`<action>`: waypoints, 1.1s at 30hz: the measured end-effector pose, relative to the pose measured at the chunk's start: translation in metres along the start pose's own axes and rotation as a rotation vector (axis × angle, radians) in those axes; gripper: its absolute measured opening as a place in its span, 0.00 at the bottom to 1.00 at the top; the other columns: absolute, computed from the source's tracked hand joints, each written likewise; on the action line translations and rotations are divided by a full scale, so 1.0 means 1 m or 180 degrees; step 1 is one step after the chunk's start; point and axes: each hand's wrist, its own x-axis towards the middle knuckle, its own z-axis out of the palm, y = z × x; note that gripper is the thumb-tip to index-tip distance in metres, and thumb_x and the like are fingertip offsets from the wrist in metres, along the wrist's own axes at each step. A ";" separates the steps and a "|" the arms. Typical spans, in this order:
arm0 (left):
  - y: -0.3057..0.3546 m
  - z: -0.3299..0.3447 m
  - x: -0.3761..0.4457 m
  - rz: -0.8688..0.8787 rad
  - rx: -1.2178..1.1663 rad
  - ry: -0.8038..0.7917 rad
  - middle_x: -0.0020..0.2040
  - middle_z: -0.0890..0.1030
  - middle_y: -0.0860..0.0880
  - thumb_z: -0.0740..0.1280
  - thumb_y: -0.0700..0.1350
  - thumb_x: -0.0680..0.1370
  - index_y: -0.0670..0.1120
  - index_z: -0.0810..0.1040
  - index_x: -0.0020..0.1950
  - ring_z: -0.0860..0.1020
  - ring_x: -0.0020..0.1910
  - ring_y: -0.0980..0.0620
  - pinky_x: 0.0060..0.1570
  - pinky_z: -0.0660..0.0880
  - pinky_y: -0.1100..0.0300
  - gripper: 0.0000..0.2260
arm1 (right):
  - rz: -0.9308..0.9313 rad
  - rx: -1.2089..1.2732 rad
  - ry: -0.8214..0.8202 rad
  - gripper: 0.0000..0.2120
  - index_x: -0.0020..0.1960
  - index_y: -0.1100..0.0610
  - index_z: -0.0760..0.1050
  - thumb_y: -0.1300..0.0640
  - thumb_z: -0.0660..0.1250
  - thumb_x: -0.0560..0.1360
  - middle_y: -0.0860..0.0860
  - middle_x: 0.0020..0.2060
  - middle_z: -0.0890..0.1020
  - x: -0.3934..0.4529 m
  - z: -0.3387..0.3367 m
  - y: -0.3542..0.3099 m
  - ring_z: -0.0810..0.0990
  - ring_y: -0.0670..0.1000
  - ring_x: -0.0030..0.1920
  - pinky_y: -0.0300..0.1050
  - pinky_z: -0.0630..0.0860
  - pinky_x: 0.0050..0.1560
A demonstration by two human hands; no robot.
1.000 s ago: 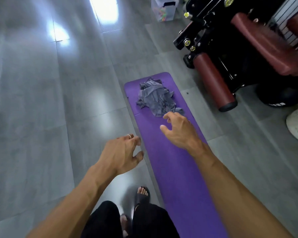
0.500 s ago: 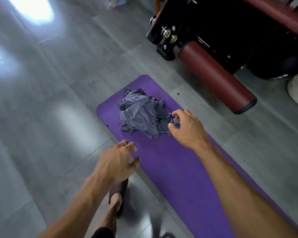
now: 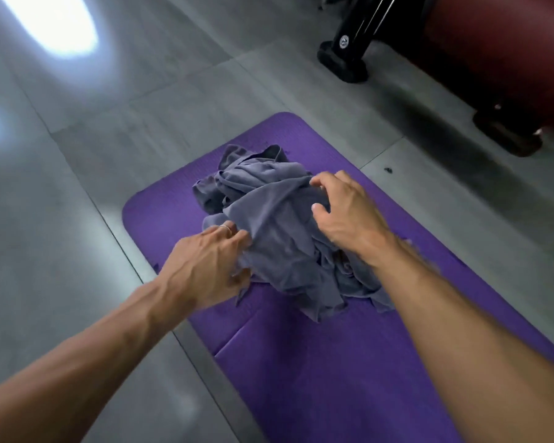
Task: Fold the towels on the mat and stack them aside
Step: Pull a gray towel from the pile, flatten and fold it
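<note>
Both hands now at towels [image 3: 269,225], purple mat [image 3: 301,378]

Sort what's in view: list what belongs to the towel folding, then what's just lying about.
Job:
towel pile, crumpled
purple mat
left hand, gripping the pile's edge
right hand, fingers curled over the pile

Lying about:
gym machine base
dark red pad

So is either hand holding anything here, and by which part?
The left hand grips the crumpled grey-blue towel pile at its near-left edge. The right hand hovers curled at the pile's right side; grip unclear.
</note>
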 end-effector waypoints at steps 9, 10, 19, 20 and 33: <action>-0.030 0.061 0.095 -0.0012 -0.0247 0.0565 0.72 0.65 0.47 0.70 0.59 0.70 0.47 0.53 0.78 0.65 0.70 0.45 0.63 0.69 0.50 0.43 | -0.0614 -0.0281 0.0233 0.09 0.53 0.51 0.77 0.52 0.68 0.74 0.48 0.60 0.74 0.059 0.074 0.024 0.71 0.52 0.61 0.50 0.61 0.59; -0.028 0.062 0.098 0.0001 -0.0236 0.0564 0.71 0.67 0.46 0.70 0.60 0.69 0.47 0.55 0.77 0.66 0.70 0.45 0.64 0.68 0.50 0.43 | -0.0599 -0.0017 0.0227 0.06 0.48 0.52 0.76 0.53 0.69 0.73 0.48 0.55 0.77 0.052 0.072 0.026 0.73 0.51 0.56 0.48 0.63 0.55; 0.045 0.063 0.111 0.0905 -0.0955 0.1065 0.38 0.75 0.52 0.66 0.50 0.75 0.49 0.64 0.42 0.76 0.40 0.45 0.37 0.61 0.57 0.12 | 0.0620 0.0726 0.0462 0.06 0.42 0.49 0.70 0.50 0.67 0.74 0.46 0.37 0.79 -0.020 0.017 0.086 0.78 0.49 0.39 0.49 0.74 0.40; 0.058 0.063 0.114 0.0974 -0.1113 0.1057 0.37 0.76 0.52 0.66 0.50 0.75 0.48 0.65 0.44 0.77 0.38 0.46 0.35 0.63 0.56 0.10 | 0.0695 0.0640 0.0505 0.06 0.43 0.49 0.70 0.50 0.67 0.74 0.48 0.39 0.80 -0.030 0.010 0.097 0.79 0.49 0.40 0.49 0.75 0.40; 0.233 0.054 0.091 0.1786 -0.0888 -0.0049 0.41 0.76 0.51 0.58 0.42 0.80 0.46 0.65 0.50 0.75 0.47 0.46 0.45 0.60 0.58 0.02 | 0.1542 -0.0904 0.1060 0.20 0.32 0.50 0.68 0.35 0.69 0.67 0.50 0.33 0.78 -0.226 -0.079 0.202 0.77 0.57 0.40 0.50 0.75 0.39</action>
